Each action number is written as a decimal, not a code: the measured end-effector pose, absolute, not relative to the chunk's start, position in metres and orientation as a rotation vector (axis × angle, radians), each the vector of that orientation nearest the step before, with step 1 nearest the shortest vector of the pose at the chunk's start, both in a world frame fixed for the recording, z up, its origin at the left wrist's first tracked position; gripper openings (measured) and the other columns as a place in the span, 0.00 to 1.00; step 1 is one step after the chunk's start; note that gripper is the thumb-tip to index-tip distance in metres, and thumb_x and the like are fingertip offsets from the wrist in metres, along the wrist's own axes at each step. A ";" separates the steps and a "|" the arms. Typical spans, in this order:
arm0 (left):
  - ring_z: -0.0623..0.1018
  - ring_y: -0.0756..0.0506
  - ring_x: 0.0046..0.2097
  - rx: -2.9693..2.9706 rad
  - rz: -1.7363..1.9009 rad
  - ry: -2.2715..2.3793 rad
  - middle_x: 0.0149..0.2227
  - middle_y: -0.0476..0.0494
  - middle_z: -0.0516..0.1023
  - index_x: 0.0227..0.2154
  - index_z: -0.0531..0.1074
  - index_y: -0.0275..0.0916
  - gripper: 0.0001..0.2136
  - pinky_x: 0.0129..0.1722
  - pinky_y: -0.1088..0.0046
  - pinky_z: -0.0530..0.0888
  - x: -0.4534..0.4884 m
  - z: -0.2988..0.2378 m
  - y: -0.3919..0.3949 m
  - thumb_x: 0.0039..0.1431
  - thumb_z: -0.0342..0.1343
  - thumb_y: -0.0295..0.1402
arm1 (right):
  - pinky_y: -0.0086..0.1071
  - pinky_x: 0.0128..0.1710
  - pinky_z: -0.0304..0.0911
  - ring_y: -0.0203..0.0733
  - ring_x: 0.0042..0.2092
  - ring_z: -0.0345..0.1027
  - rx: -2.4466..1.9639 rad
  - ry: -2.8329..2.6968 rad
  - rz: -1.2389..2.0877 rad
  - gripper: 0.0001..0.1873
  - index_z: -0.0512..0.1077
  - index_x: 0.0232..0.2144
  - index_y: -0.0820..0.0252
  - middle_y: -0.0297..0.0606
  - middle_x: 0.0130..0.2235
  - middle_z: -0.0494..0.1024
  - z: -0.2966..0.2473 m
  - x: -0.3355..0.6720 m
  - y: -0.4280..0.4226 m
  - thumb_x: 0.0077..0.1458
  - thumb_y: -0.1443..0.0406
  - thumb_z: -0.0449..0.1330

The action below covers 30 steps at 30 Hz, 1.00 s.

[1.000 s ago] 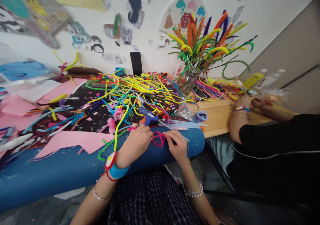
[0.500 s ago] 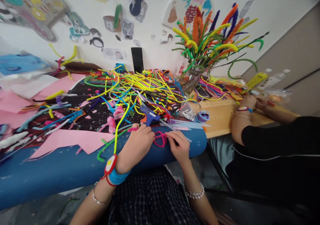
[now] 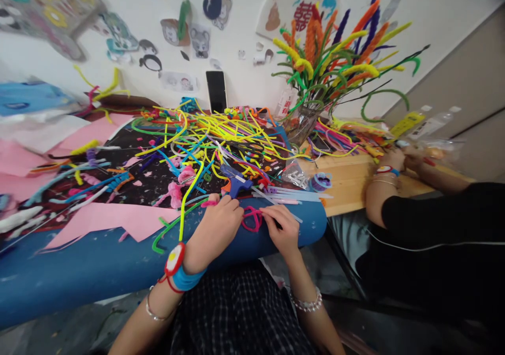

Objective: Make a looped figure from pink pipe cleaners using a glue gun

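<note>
Between my hands is a magenta pipe cleaner (image 3: 252, 219) bent into loops, held just above the blue table edge. My left hand (image 3: 221, 223) is closed around one side of it, and a pink end pokes out past the knuckles. With thumb and fingertips, my right hand (image 3: 282, 229) pinches the other side of the loop. A blue glue gun (image 3: 238, 182) lies just beyond my left hand, beside several translucent glue sticks (image 3: 292, 194). A yellow pipe cleaner (image 3: 189, 202) and a green one (image 3: 168, 234) rest close to my left wrist.
Many yellow pipe cleaners (image 3: 221, 129) are heaped on the dark mat. Pink felt sheets (image 3: 118, 221) lie left. A phone (image 3: 216, 92) leans on the wall, near a glass vase (image 3: 302, 126) of pipe-cleaner flowers. At right, another person's hands (image 3: 394, 160) work over the wooden table.
Both hands hold the pink loop in nearly the same place. The view has shifted very slightly.
</note>
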State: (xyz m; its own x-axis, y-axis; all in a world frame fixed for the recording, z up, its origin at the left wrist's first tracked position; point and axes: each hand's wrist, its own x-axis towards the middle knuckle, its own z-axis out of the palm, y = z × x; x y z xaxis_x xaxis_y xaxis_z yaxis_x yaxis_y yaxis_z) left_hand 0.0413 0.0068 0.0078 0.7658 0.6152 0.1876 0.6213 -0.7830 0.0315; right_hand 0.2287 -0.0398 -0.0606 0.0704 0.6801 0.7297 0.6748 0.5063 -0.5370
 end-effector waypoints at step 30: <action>0.73 0.46 0.37 -3.142 -1.303 -1.399 0.36 0.49 0.75 0.37 0.66 0.42 0.06 0.41 0.68 0.67 0.029 0.010 0.002 0.66 0.49 0.24 | 0.35 0.40 0.70 0.39 0.39 0.74 -1.228 -1.683 0.079 0.15 0.75 0.42 0.59 0.39 0.35 0.80 -0.014 0.224 -0.036 0.55 0.79 0.59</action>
State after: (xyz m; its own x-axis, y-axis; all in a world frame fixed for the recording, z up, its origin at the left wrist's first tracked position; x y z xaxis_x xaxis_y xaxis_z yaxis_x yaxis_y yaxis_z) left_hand 0.0293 0.0020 0.0103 0.4975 0.7855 0.3681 0.4230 -0.5902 0.6876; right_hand 0.2240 -0.0358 -0.0144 0.0254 0.7424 0.6695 0.6764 0.4803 -0.5583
